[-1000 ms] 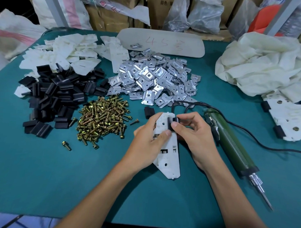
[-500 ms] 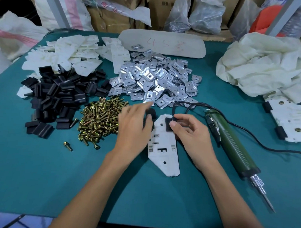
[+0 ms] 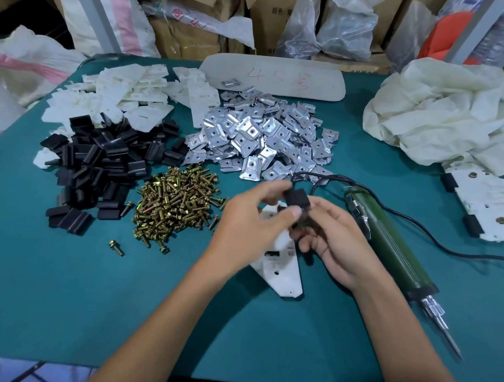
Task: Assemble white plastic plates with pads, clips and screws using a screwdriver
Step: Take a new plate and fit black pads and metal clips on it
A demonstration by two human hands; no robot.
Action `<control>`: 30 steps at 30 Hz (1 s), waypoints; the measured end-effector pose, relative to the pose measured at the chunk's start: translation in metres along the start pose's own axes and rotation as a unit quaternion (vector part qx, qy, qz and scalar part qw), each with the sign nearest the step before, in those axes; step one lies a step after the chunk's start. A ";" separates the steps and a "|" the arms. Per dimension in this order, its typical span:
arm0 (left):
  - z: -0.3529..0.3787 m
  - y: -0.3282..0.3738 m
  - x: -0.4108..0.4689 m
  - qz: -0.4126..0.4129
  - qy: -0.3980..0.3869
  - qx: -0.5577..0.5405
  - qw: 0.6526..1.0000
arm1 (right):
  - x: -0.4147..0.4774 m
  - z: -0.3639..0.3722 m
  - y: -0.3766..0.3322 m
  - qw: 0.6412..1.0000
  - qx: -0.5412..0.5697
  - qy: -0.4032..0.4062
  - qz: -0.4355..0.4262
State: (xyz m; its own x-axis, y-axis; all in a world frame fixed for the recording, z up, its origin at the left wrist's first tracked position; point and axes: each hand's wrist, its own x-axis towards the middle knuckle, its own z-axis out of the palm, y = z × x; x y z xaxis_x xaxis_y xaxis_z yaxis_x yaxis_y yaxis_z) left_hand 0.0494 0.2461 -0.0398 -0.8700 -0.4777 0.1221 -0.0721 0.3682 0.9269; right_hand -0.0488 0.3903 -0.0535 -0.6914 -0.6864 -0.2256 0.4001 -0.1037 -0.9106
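Above the plate (image 3: pixel 282 273), your left hand (image 3: pixel 251 222) pinches a black pad (image 3: pixel 297 198) between thumb and fingertips, holding it just over the plate's far end. Your right hand (image 3: pixel 336 242) is just right of the plate with its fingers curled. Its index finger reaches up to the pad's right side, but blur hides whether that hand grips the pad, the plate's edge or nothing, so I cannot tell.

The plate is white, and its near end shows bare toward you on the green surface (image 3: pixel 70 298). Its far end is hidden under your hands. A dark piece at its right edge, below your left thumb, is too blurred to identify.

Just right of the plate lies the green screwdriver (image 3: pixel 386 247), bit toward you, with its black cord (image 3: pixel 317 178) looping beyond the plate. Left of the plate is the heap of brass screws (image 3: pixel 173 199), with one stray screw (image 3: pixel 116 247) nearer you, and farther left is the pad pile (image 3: pixel 103 168). Beyond the plate sit the metal clips (image 3: pixel 261 139), and beyond it to the left is a plate stack (image 3: pixel 119 97). Well right of the plate lie fitted plates (image 3: pixel 490 205) carrying black pads and screws.
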 end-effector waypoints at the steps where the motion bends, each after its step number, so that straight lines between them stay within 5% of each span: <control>1: 0.004 0.002 -0.005 0.003 -0.008 0.015 1.000 | -0.001 -0.001 -0.001 0.999 0.021 -0.027 0.017; 6: -0.003 -0.005 -0.013 0.042 -0.024 0.157 0.986 | 0.001 -0.003 -0.001 0.998 0.051 -0.010 0.027; 13: -0.002 -0.019 -0.026 -0.049 -0.055 0.320 0.944 | 0.003 -0.003 -0.005 0.996 0.061 0.063 0.001; 21: 0.005 -0.016 -0.019 -0.108 -0.019 0.060 0.992 | 0.005 -0.005 -0.003 0.995 0.070 0.072 -0.003; 26: 0.000 -0.019 -0.005 -0.119 0.016 -0.145 0.982 | 0.007 -0.006 -0.001 0.995 0.068 0.078 -0.007; 30: -0.003 -0.021 0.011 -0.083 -0.021 -0.156 0.984 | 0.007 -0.001 0.004 0.996 -0.002 0.091 -0.026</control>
State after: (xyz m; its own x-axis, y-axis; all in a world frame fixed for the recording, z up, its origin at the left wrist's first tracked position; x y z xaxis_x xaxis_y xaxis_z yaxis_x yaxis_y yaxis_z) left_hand 0.0431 0.2307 -0.0566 -0.8791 -0.4740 -0.0492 -0.0676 0.0219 0.9975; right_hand -0.0526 0.3855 -0.0592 -0.8085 -0.5388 -0.2367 0.3584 -0.1318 -0.9242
